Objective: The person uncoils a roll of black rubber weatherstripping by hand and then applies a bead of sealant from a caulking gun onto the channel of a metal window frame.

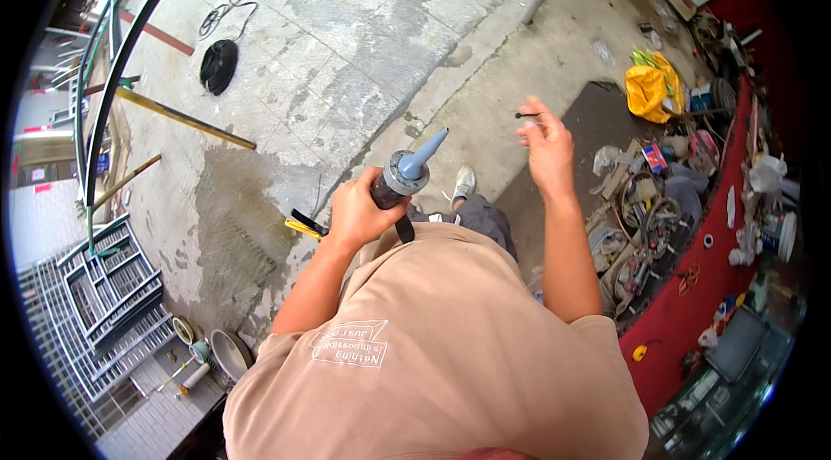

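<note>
My left hand is wrapped round a dark sealant tube, in front of my waist. A tapered blue-grey nozzle with a dark tip rises from its collar, slanting up and right. Raised out to the right, apart from the tube, is my right hand. Its thumb and forefinger pinch a small dark piece, too small to name. Just left of my left wrist shows a yellow-and-black tool; whether my hand touches it is hidden.
Metal posts and a curved rail stand at the left. A black coil of cable lies on the paved floor. Along the right, a red-edged bench carries heaped tools and scraps, near a yellow bag. Buckets stand lower left.
</note>
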Available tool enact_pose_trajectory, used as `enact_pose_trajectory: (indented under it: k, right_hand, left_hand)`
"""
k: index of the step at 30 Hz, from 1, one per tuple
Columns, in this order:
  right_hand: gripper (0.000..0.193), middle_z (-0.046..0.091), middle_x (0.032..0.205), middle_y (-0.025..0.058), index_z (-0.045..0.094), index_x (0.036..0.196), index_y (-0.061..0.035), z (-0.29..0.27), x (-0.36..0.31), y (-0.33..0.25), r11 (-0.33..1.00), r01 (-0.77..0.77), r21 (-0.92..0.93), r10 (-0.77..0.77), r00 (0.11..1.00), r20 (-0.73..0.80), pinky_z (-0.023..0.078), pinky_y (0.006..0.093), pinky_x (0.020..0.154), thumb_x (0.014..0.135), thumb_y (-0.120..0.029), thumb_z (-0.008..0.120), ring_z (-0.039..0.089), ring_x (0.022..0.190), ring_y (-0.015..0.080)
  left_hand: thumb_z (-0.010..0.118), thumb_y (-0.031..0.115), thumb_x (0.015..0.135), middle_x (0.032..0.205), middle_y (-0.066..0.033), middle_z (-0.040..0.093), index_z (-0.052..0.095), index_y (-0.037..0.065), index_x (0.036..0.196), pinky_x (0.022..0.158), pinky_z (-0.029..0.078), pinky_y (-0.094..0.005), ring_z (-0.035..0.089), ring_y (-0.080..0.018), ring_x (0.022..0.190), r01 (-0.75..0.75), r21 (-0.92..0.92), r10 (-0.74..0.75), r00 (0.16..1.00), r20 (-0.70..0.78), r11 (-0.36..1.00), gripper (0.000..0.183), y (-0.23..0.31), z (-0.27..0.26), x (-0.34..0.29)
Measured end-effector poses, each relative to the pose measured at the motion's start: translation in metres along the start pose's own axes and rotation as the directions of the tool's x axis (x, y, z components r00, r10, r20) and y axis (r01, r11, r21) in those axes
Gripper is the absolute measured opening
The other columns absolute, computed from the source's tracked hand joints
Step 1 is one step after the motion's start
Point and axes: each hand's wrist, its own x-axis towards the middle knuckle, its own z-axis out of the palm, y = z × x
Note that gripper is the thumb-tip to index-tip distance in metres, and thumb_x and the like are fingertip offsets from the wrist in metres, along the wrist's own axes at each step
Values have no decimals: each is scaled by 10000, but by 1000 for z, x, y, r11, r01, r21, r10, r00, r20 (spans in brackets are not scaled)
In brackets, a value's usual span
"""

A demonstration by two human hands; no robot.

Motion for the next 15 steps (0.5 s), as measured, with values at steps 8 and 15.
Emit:
enact_pose_trajectory:
  k: [8, 15]
  right_hand:
    - [433, 655, 1325, 172, 660, 1339, -18, -74, 95, 40, 841, 197, -503, -324, 929, -177, 558, 387, 957, 907, 8, 665, 699, 1028, 279]
    - [175, 718, 1041, 68, 760, 1052, -21, -18, 86, -30, 973, 231, 18, -230, 958, 173, 555, 318, 841, 934, -142, 807, 672, 920, 163]
  left_hand:
    - [910, 349, 706, 857, -183, 767, 714, 55, 1053, 716, 590, -454, 752, -394, 779, 28, 40, -21, 984, -176, 999, 495, 33, 23, 28]
    - [895, 352, 727, 842, -212, 757, 704, 27, 1027, 725, 588, -459, 750, -408, 792, 99, -45, -104, 989, -105, 994, 481, 48, 37, 68]
